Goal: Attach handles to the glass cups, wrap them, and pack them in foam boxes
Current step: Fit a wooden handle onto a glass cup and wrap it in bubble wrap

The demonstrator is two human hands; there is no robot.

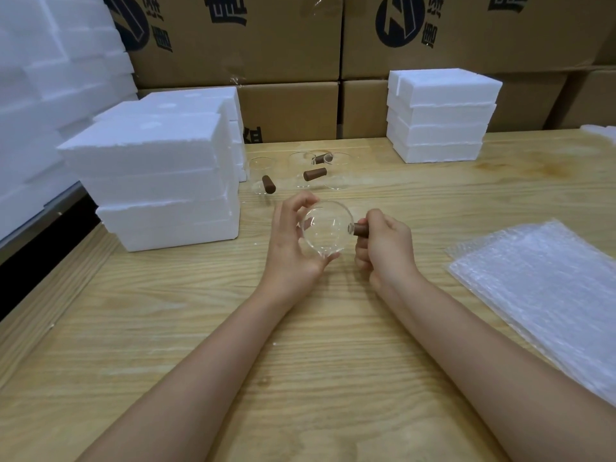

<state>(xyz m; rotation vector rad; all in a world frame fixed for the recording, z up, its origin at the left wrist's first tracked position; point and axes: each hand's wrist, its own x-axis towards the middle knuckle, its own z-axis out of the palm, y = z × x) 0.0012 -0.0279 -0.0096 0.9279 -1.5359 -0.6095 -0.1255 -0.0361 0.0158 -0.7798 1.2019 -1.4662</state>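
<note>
At frame centre, the left hand (293, 238) cups a glass cup (326, 228); the right hand (383, 245), just right, grips its brown handle (360, 229).

Left hand (293, 238) cradles clear glass cup (325, 228) above wooden table (233, 345); right hand (383, 248) grips brown handle (360, 229), seemingly touching cup's side.

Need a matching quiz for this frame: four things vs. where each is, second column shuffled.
1 nearest glass cup
2 handle against it
3 bubble wrap
4 cardboard boxes

A lying on the table, right side
B held by the left hand
C stacked behind the table
D gripped by the right hand

Pairs: 1-B, 2-D, 3-A, 4-C
</note>
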